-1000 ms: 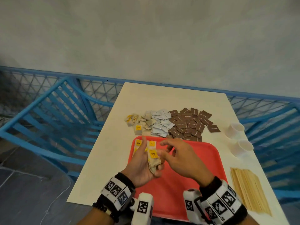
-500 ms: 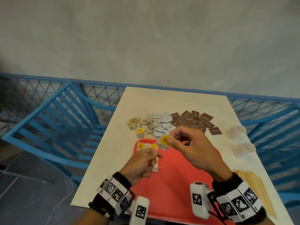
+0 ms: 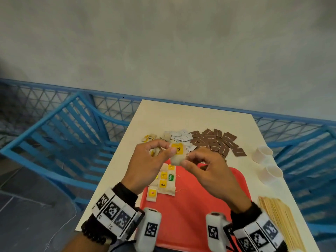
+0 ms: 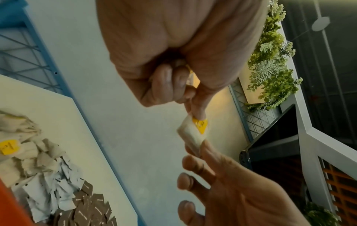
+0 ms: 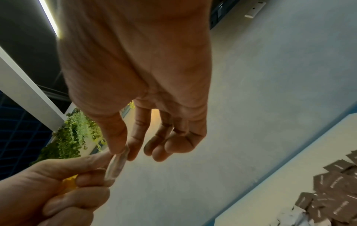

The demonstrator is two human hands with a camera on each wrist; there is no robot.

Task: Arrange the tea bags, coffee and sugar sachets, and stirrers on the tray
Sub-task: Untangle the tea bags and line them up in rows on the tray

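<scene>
Both hands hold one tea bag (image 3: 177, 154) with a yellow tag up in the air above the far edge of the red tray (image 3: 196, 206). My left hand (image 3: 145, 160) pinches its upper left part between thumb and fingers. My right hand (image 3: 205, 170) pinches its lower right corner. The same tea bag (image 4: 195, 133) shows between the two hands in the left wrist view, and edge-on as the tea bag (image 5: 115, 166) in the right wrist view. Several tea bags (image 3: 164, 180) lie in rows at the tray's left side.
Behind the tray lie loose tea bags (image 3: 151, 139), white sachets (image 3: 180, 136) and brown sachets (image 3: 216, 142). Two white cups (image 3: 263, 155) stand at the right. Wooden stirrers (image 3: 278, 215) lie by the table's right edge. Blue chairs flank the table (image 3: 181, 115).
My left hand has risen from the tray's tea bags to join my right hand, and both now hold the yellow-tagged tea bag, which sits a little farther forward.
</scene>
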